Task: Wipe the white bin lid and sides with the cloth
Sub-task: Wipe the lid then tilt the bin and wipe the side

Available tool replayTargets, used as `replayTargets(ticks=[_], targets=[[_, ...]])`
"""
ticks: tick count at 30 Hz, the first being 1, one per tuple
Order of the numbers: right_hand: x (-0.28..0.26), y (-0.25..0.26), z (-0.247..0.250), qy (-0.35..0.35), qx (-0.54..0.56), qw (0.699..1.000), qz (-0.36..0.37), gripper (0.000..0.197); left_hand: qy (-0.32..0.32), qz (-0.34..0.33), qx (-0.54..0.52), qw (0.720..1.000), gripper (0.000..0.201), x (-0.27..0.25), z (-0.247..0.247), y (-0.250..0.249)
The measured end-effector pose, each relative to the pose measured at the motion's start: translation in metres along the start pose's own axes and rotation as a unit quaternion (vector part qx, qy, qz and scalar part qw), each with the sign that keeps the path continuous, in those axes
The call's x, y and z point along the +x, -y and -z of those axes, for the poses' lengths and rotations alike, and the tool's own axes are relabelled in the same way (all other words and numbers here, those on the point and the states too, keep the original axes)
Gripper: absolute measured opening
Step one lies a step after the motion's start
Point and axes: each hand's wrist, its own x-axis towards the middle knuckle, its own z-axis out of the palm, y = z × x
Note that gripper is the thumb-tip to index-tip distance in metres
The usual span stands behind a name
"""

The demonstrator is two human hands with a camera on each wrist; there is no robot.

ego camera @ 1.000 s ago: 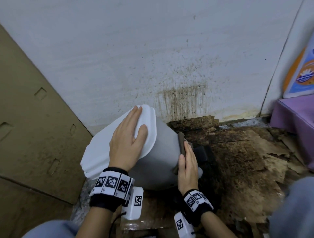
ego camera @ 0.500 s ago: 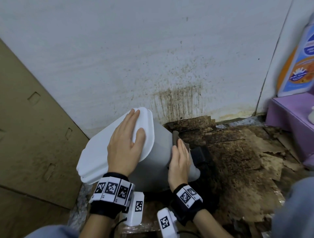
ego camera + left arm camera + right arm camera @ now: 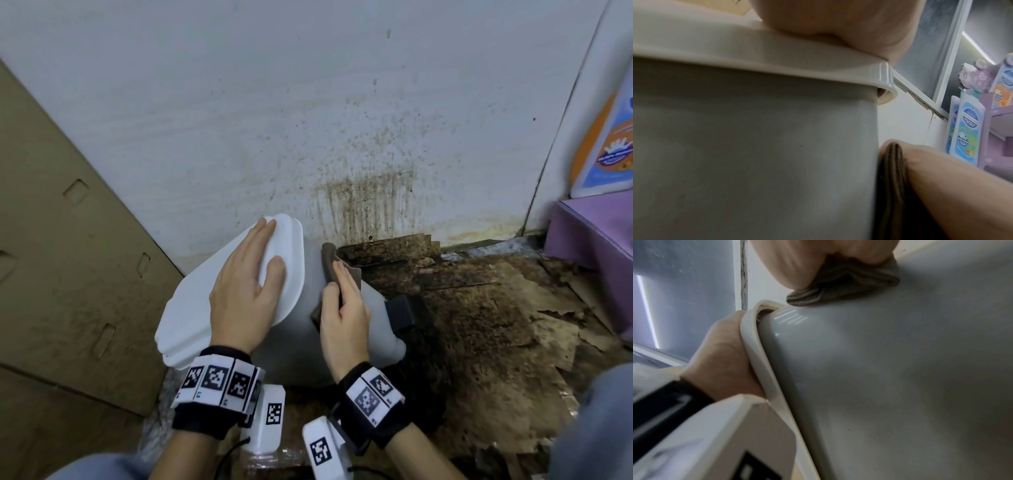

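The white bin (image 3: 301,349) is tipped on the floor, its lid (image 3: 191,308) facing up and left. My left hand (image 3: 246,284) lies flat on the lid with straight fingers; its palm (image 3: 838,19) rests on the lid's rim (image 3: 777,53). My right hand (image 3: 346,308) presses a folded brown cloth (image 3: 330,260) flat against the bin's grey-white side, just below the lid rim. In the right wrist view the cloth (image 3: 842,288) is bunched under the palm against the side (image 3: 900,386). The left wrist view shows the cloth (image 3: 892,178) squeezed between my hand and the bin side (image 3: 756,154).
A stained white wall (image 3: 342,120) stands right behind the bin. Flattened cardboard (image 3: 68,274) leans at the left. Dirty, torn cardboard (image 3: 479,308) covers the floor on the right. The bin's black pedal (image 3: 404,311) sticks out. A purple shelf (image 3: 599,240) holds bottles at the far right.
My right hand has slid the cloth a little up the bin's side toward the lid rim. The left hand stays flat on the lid.
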Motion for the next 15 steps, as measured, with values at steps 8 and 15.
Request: replayTargets(ticks=[8, 15], targets=[[0.016, 0.040, 0.005, 0.027, 0.223, 0.972, -0.069, 0.037, 0.022, -0.021, 0.007, 1.000, 0.056, 0.001, -0.002, -0.002], [0.031, 0.066, 0.015, 0.058, 0.158, 0.986, -0.023, 0.039, 0.047, -0.008, -0.005, 0.999, 0.057, 0.002, -0.015, -0.020]])
